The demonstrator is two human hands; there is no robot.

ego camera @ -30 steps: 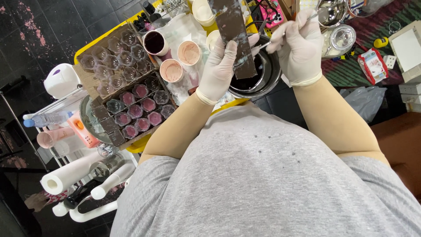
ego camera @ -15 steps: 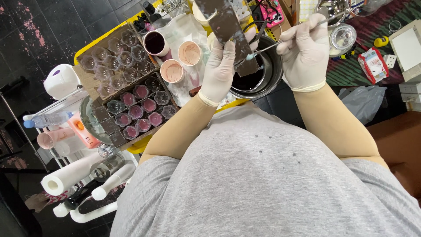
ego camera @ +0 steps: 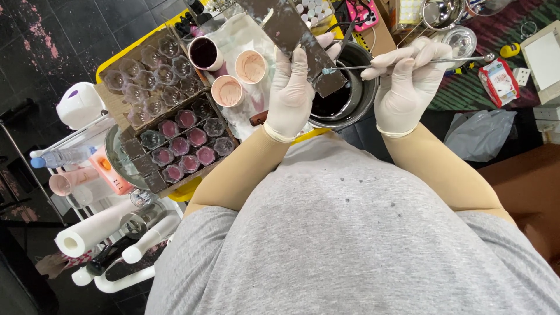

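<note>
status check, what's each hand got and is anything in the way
Left hand grip shut on dark mould strip, tilted over black pot. Right hand pinches thin metal tool, tip at the strip's edge. Nothing between them.

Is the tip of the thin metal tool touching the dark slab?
Touching: in the head view, the metal tool tip meets the dark slab edge, no gap visible.

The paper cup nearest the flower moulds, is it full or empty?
Partly filled: the cup stands upright, with dark, almost black liquid showing inside its white rim.
</note>
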